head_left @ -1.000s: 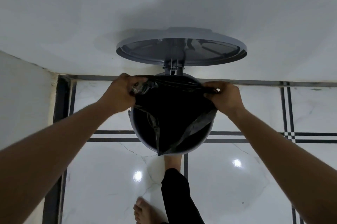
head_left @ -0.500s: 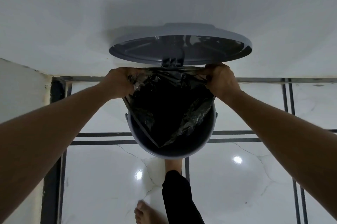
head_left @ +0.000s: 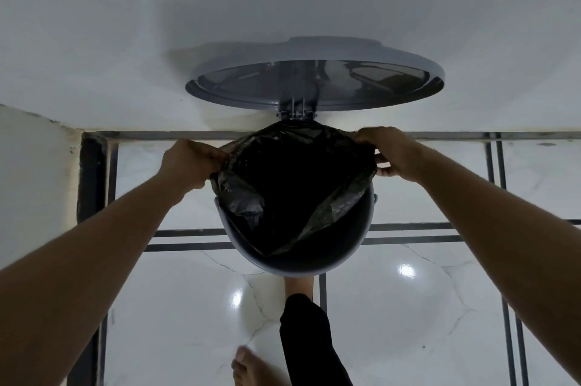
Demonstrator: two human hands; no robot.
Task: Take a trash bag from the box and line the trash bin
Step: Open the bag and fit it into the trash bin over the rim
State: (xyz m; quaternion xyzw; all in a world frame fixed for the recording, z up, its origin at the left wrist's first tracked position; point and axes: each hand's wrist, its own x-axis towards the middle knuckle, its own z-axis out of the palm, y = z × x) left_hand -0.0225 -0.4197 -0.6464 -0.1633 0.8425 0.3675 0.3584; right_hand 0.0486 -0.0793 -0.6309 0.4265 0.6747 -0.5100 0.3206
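Note:
A round grey trash bin (head_left: 309, 264) stands on the floor against the wall, with its lid (head_left: 314, 74) raised behind it. A black trash bag (head_left: 295, 184) hangs open inside the bin, its mouth stretched over the far part of the rim. The near part of the bag sags in loose folds below the near rim. My left hand (head_left: 188, 164) grips the bag's edge at the bin's left side. My right hand (head_left: 391, 154) grips the edge at the right side. No bag box is in view.
A white wall (head_left: 283, 8) rises right behind the bin, and another wall (head_left: 31, 181) closes the left side. The glossy white tile floor (head_left: 408, 322) has dark inlay lines. One bare foot (head_left: 298, 283) rests at the bin's base; the other foot (head_left: 251, 366) stands nearer.
Both hands have moved apart and outward along the rim, and the bag's mouth has spread wider over the far rim. The bag sits deeper in the bin.

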